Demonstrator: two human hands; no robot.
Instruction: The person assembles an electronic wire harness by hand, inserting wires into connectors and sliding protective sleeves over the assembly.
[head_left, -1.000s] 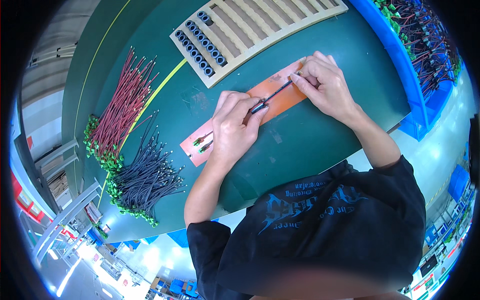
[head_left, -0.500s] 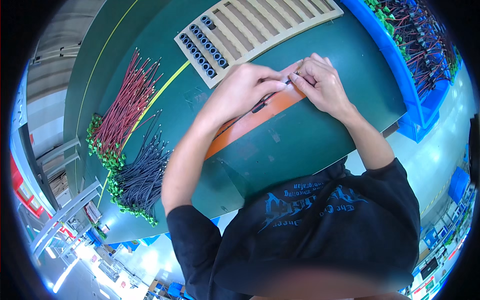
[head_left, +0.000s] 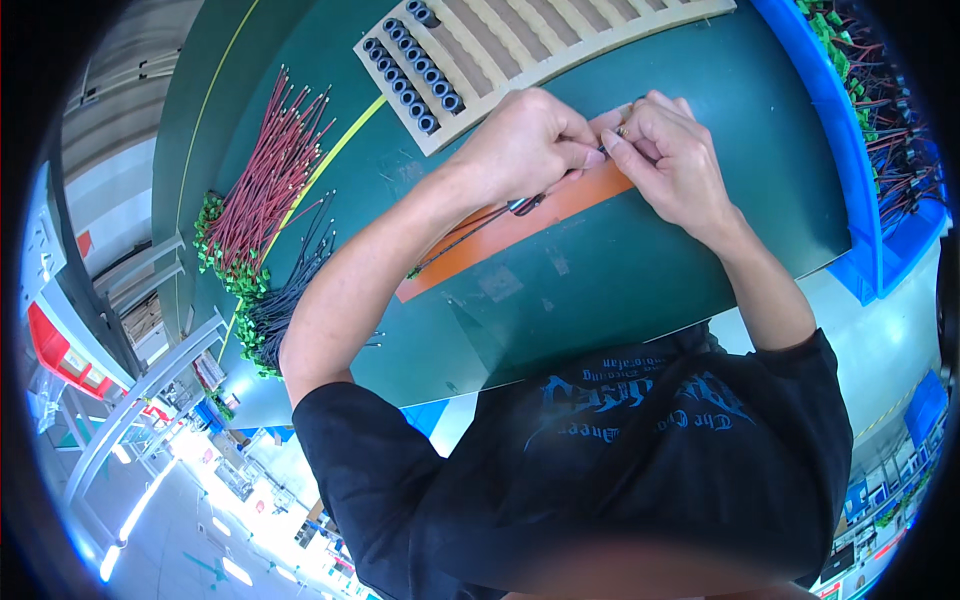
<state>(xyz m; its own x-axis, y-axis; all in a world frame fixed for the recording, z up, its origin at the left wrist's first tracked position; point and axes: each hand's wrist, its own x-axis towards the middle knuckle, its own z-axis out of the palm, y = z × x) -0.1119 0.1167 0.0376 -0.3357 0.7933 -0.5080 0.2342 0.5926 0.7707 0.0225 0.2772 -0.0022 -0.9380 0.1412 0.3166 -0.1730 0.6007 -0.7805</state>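
My left hand (head_left: 540,145) is closed in a pinch over the orange strip, thumb and forefinger on a thin wire cable (head_left: 468,235). That cable runs down-left along the strip and carries a black sleeve-like piece (head_left: 523,205) just below the hand; its near end shows a bit of green. Fingertip to fingertip with it, my right hand (head_left: 665,155) is closed round a small brass-coloured part (head_left: 622,130), mostly covered by the fingers. How the part and the cable meet is hidden. Under both hands lies the orange strip (head_left: 500,245) on the green table (head_left: 600,275).
Bundles of red wires (head_left: 270,165) and black wires (head_left: 295,290) with green connectors lie at the left. A slotted wooden rack (head_left: 500,80) at the back holds several black ring-shaped parts (head_left: 415,85). Blue bins (head_left: 825,110) with finished-looking wire harnesses (head_left: 875,125) stand right.
The view has shifted, so the rack and wire bundles sit higher. Both hands remain together over the strip, and more of the cable's lower end shows below my left hand.
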